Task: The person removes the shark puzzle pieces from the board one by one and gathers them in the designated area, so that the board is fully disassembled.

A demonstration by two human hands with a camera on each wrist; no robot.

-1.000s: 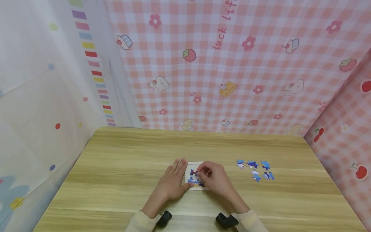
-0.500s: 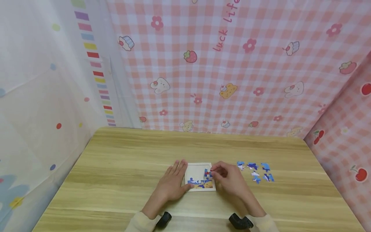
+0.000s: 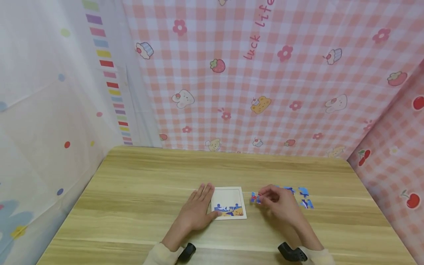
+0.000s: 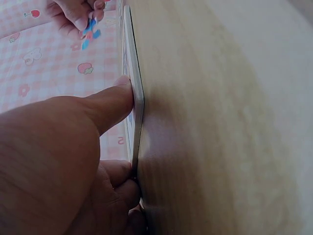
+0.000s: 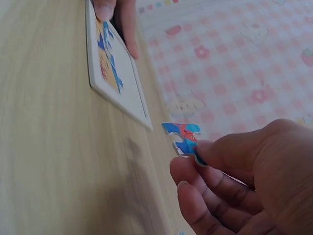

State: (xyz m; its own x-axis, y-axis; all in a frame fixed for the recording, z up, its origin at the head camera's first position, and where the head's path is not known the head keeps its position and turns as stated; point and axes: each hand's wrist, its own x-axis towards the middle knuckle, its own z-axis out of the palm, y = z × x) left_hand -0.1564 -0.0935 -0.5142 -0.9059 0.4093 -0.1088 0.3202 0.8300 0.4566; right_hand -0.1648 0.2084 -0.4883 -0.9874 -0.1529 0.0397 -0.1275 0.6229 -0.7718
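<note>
My right hand (image 3: 283, 204) pinches a blue and red jigsaw piece (image 3: 254, 198) between thumb and fingers. In the right wrist view the piece (image 5: 185, 132) is held off the table, its printed side showing. To its left lies a white square puzzle tray (image 3: 226, 194), whose bottom row is filled with joined yellow and blue pieces (image 3: 232, 211). My left hand (image 3: 197, 210) rests along the tray's left side, fingers straight, thumb on the lower left corner. The left wrist view shows that thumb (image 4: 115, 100) pressing on the tray's edge.
Several loose jigsaw pieces (image 3: 303, 191) lie on the wooden table (image 3: 149, 184) at the right, partly hidden behind my right hand. A pink checked cloth (image 3: 238, 81) hangs behind the table. Black wrist devices (image 3: 292, 252) sit by both sleeves.
My right hand has moved right with the jigsaw piece, from over the tray to the table between the tray and the loose pieces. The left hand has stayed in place.
</note>
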